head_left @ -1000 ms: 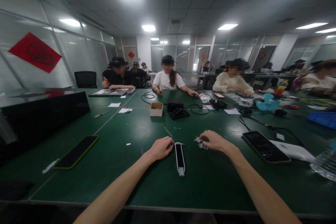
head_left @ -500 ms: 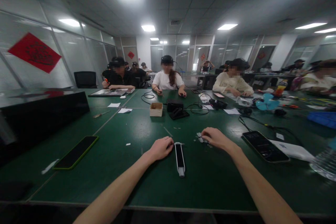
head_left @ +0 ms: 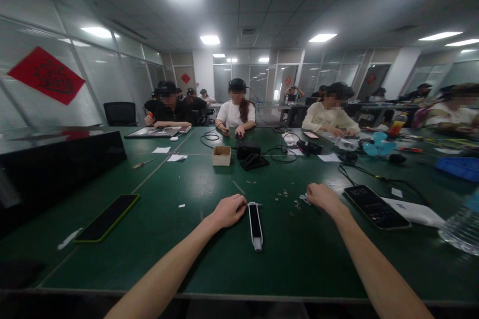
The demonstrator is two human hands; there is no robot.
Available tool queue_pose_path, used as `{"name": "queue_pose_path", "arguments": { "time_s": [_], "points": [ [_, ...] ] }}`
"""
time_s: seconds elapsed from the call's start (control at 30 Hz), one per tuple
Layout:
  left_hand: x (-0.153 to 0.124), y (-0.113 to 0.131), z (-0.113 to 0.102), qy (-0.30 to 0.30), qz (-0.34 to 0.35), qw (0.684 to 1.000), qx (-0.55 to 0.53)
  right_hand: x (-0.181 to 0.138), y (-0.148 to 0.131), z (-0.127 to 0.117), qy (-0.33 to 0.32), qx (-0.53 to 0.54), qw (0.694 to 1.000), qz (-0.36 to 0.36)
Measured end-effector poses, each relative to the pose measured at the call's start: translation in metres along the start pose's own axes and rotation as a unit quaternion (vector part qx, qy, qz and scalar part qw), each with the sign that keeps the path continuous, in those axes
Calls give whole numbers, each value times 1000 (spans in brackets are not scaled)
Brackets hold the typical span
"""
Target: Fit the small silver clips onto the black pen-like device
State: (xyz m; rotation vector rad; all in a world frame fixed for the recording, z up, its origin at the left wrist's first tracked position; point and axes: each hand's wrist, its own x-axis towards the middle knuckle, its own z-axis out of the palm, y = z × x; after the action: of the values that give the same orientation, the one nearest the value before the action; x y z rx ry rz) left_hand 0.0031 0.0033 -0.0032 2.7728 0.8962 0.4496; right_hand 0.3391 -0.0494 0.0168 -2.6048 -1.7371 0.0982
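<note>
My left hand [head_left: 229, 211] rests on the green table with its fingers curled together, close to the top end of a slim dark device with a white frame [head_left: 256, 227]. Whatever those fingers may hold is hidden. Further right, my right hand [head_left: 325, 197] is closed, thumb and fingers pinched at small grey metal pieces [head_left: 305, 200] on the tabletop. Just left of these pieces lie several tiny rings [head_left: 297, 204], like nuts or washers, scattered about.
A phone in a green case [head_left: 108, 217] lies at left, another phone [head_left: 376, 207] at right beside a plastic bottle [head_left: 464, 224]. Ahead stand a small cardboard box [head_left: 222, 156] and a black stand [head_left: 252, 157] with cables. Several people sit across the table.
My right hand has moved right with the grey metal pieces, uncovering the tiny rings left on the table. My left hand and the white-framed device have stayed in place.
</note>
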Motion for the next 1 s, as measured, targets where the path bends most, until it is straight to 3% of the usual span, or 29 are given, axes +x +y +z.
{"name": "queue_pose_path", "arguments": {
  "time_s": [0.13,0.27,0.37,0.5,1.0],
  "points": [
    [0,0,0,1,0,1000,-6,-2,-2,-2,-13,9,1000,-12],
    [0,0,0,0,-1,1000,-11,-7,-5,-9,17,7,1000,-20],
    [0,0,0,1,2,1000,2,-10,-11,-13,43,11,996,-78],
    [0,1,0,3,3,1000,11,-14,-18,-14,-18,27,991,-131],
    [0,5,-5,-11,-13,1000,5,-3,-18,5,-112,68,989,-71]
  ]
}}
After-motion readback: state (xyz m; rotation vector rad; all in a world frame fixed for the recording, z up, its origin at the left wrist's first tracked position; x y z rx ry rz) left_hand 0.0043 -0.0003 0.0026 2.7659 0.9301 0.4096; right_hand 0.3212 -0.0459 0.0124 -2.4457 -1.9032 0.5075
